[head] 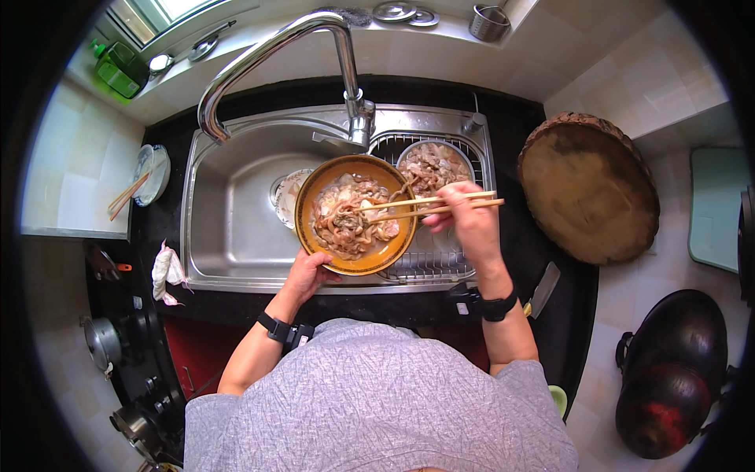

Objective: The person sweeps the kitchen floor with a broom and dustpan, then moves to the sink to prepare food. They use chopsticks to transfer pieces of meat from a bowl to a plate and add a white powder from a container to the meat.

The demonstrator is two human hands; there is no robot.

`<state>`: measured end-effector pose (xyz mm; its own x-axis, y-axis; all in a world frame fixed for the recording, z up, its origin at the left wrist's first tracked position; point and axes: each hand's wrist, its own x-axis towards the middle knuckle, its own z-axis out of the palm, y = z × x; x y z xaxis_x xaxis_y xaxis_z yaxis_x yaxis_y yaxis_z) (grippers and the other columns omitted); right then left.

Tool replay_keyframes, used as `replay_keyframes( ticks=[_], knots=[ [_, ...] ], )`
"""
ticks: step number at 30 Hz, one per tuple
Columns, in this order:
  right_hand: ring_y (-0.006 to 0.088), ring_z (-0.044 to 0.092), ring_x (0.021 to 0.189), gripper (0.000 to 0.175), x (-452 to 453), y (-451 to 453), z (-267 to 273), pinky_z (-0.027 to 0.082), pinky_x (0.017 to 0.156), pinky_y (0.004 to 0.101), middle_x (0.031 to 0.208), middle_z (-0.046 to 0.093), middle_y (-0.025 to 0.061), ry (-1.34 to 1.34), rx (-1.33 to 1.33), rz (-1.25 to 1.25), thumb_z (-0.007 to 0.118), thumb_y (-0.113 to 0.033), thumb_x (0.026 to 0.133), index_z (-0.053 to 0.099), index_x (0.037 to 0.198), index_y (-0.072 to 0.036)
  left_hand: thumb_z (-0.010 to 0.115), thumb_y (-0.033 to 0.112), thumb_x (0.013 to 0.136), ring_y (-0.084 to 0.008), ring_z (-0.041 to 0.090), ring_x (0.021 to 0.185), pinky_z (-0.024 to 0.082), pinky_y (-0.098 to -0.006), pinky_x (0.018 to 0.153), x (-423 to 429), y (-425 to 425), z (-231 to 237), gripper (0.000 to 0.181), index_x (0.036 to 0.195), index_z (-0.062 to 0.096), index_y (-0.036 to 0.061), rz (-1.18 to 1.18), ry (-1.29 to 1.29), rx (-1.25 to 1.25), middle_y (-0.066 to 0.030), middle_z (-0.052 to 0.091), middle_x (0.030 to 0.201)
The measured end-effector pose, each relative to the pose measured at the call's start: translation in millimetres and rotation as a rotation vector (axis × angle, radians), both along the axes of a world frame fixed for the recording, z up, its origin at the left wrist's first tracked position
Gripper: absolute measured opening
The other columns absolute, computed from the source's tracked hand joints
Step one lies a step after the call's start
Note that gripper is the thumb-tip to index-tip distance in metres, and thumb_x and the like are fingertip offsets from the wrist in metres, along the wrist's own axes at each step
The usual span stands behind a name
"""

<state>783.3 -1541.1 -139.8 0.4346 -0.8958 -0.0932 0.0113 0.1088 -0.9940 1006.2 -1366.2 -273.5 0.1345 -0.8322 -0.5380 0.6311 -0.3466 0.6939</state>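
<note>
My left hand point(308, 275) grips the near rim of a brown-yellow bowl point(394, 248) with a dark patterned border, held over the sink. Raw sliced meat point(348, 221) in a pale, wet coating fills its middle. Between the fingers of my right hand point(470, 221) is a pair of wooden chopsticks point(413, 207), their tips in the meat. Right behind this bowl, on the wire rack, a round metal bowl point(470, 166) holds more of the same meat point(433, 168). A patterned plate point(287, 194) lies in the left basin, partly hidden under the bowl.
A chrome faucet point(271, 44) arches over the steel sink point(236, 236). To the right are a thick round wooden chopping block point(590, 194) and a cleaver point(545, 288). At the left sit a white bowl with chopsticks point(156, 177), a crumpled cloth point(168, 272) and a pot point(103, 342).
</note>
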Motion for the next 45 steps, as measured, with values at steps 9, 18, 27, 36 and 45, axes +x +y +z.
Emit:
replay_keyframes(
  ticks=[9, 18, 27, 36, 45],
  knots=[
    [0.0114, 0.058, 0.047, 0.020, -58.6, -62.4, -55.8, 0.041, 0.035, 0.0195, 0.076, 0.062, 0.0095, -0.026, -0.056, -0.415, 0.051, -0.019, 0.093, 0.053, 0.093, 0.000, 0.050, 0.004, 0.079, -0.0245, 0.062, 0.085, 0.057, -0.0365, 0.056, -0.5, -1.0, -3.5, 0.046, 0.124, 0.038, 0.0030, -0.001, 0.026, 0.007, -0.0131, 0.058, 0.107],
    [0.0165, 0.062, 0.052, 0.019, -36.4, -66.7, -120.1, 0.052, 0.043, 0.0241, 0.080, 0.061, 0.0120, -0.137, 0.060, -0.420, 0.049, -0.018, 0.093, 0.051, 0.095, 0.000, 0.050, 0.004, 0.080, -0.0243, 0.063, 0.086, 0.057, -0.0371, 0.057, 0.8, -0.1, -6.0, 0.042, 0.121, 0.042, 0.0012, 0.004, 0.011, 0.035, -0.0135, 0.059, 0.105],
    [0.0274, 0.066, 0.068, 0.013, -60.8, -73.3, -161.5, 0.058, 0.064, 0.0358, 0.080, 0.062, 0.0172, -0.415, 0.372, -0.513, 0.053, -0.011, 0.086, 0.051, 0.090, 0.002, 0.049, 0.003, 0.079, -0.0246, 0.063, 0.086, 0.057, -0.0375, 0.057, -0.3, -1.7, -2.8, 0.041, 0.120, 0.042, 0.0009, 0.003, 0.004, 0.038, -0.0137, 0.060, 0.104],
    [0.0285, 0.066, 0.075, 0.009, -72.1, -76.1, -172.8, 0.058, 0.069, 0.0364, 0.080, 0.063, 0.0182, -0.585, 0.564, -0.570, 0.055, -0.006, 0.083, 0.054, 0.085, 0.003, 0.049, 0.003, 0.079, -0.0246, 0.063, 0.086, 0.058, -0.0377, 0.058, -0.3, -2.3, -1.6, 0.042, 0.121, 0.042, 0.0005, -0.009, -0.013, 0.035, -0.0138, 0.060, 0.105],
    [0.0286, 0.066, 0.075, 0.006, -85.3, -73.7, -173.8, 0.059, 0.068, 0.0349, 0.080, 0.064, 0.0195, -0.700, 0.663, -0.626, 0.056, -0.003, 0.082, 0.055, 0.082, 0.003, 0.049, 0.005, 0.080, -0.0250, 0.063, 0.088, 0.057, -0.0383, 0.059, -0.7, -1.9, -1.0, 0.043, 0.122, 0.041, 0.0012, -0.022, -0.024, 0.044, -0.0138, 0.058, 0.107]
  ],
)
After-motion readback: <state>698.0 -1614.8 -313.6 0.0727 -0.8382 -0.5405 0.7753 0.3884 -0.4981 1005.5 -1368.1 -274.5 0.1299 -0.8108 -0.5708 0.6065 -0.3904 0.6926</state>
